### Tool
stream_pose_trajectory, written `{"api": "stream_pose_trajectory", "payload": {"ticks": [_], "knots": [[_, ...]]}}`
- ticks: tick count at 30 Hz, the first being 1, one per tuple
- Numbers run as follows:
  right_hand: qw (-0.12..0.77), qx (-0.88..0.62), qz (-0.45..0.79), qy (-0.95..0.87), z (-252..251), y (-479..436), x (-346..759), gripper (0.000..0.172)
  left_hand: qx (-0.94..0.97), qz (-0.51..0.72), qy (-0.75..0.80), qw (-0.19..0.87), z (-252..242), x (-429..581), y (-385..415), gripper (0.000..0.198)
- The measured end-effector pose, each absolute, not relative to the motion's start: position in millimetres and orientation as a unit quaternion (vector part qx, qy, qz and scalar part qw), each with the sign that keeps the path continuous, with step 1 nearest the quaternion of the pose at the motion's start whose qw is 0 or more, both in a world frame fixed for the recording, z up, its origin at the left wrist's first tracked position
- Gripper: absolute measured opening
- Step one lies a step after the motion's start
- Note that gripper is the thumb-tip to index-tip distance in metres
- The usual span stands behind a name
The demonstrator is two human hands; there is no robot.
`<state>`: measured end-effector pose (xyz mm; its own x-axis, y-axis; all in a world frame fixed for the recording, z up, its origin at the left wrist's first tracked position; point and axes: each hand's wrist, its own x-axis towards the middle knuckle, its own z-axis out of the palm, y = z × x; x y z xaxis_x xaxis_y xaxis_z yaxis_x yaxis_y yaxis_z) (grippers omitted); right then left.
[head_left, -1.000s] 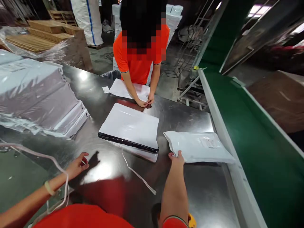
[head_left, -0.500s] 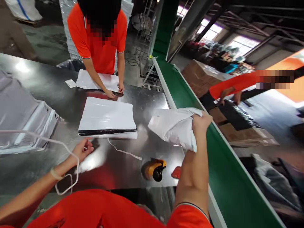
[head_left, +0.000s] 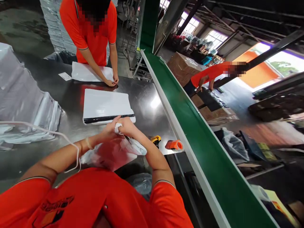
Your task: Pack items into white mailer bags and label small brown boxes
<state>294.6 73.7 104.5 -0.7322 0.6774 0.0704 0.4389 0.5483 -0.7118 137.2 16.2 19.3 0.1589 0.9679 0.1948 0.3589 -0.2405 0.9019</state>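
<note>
My left hand (head_left: 109, 129) and my right hand (head_left: 129, 127) meet close to my body, fingers closed on the bunched top of a white plastic mailing bag (head_left: 116, 151). The bag hangs below them at the table's near edge, and my forearms partly cover it. Just beyond my hands lies a stack of flat white mailing bags (head_left: 106, 103) with a black strip along its near edge. To the right of my right forearm are a yellow and black tool (head_left: 156, 140) and an orange object with a round open end (head_left: 174, 145).
Along the right runs a green conveyor belt (head_left: 182, 109) with a pale rail. White wrapped bundles (head_left: 30, 95) are piled on the left of the metal table (head_left: 144, 98). Across it, a co-worker (head_left: 92, 41) handles another white bag. A white cord (head_left: 64, 136) loops by my left arm.
My right hand has brought the white bag from beside the conveyor back toward my body. My left hand has left the table and joined it on the bag. The view has shifted right.
</note>
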Motion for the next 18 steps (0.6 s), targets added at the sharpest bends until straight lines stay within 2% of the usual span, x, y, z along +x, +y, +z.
{"api": "stream_pose_trajectory", "payload": {"ticks": [1, 2, 4, 6, 8, 10, 12, 13, 14, 15, 18], "knots": [[0.179, -0.303, 0.371, -0.859, 107, 74, 288, 0.01, 0.638, 0.428, 0.52, 0.373, 18, 126, 7, 0.116], [0.201, -0.283, 0.393, -0.852, 113, 76, 288, 0.025, 0.608, 0.446, 0.538, 0.378, 18, 114, -1, 0.102], [0.307, -0.263, 0.413, -0.816, 132, 81, 306, 0.054, 0.542, 0.489, 0.561, 0.391, 22, 94, -15, 0.072], [0.44, -0.276, 0.399, -0.756, 146, 80, 336, 0.067, 0.461, 0.544, 0.582, 0.392, 27, 77, -24, 0.05], [0.529, -0.318, 0.36, -0.7, 144, 66, 358, 0.077, 0.385, 0.602, 0.597, 0.365, 31, 64, -30, 0.039], [0.518, -0.351, 0.346, -0.699, 121, 42, 361, 0.1, 0.343, 0.639, 0.599, 0.339, 32, 57, -35, 0.034], [0.45, -0.359, 0.364, -0.733, 83, 15, 343, 0.122, 0.334, 0.653, 0.596, 0.327, 29, 55, -41, 0.035], [0.42, -0.366, 0.368, -0.745, 64, 4, 328, 0.125, 0.337, 0.651, 0.597, 0.326, 26, 57, -43, 0.037], [0.392, -0.385, 0.365, -0.751, 47, -5, 313, 0.121, 0.342, 0.647, 0.599, 0.326, 23, 60, -46, 0.039], [0.367, -0.417, 0.362, -0.748, 33, -12, 298, 0.109, 0.35, 0.638, 0.602, 0.33, 19, 63, -48, 0.042], [0.324, -0.515, 0.376, -0.699, 17, -14, 270, 0.057, 0.38, 0.586, 0.619, 0.359, 9, 71, -51, 0.051]]}}
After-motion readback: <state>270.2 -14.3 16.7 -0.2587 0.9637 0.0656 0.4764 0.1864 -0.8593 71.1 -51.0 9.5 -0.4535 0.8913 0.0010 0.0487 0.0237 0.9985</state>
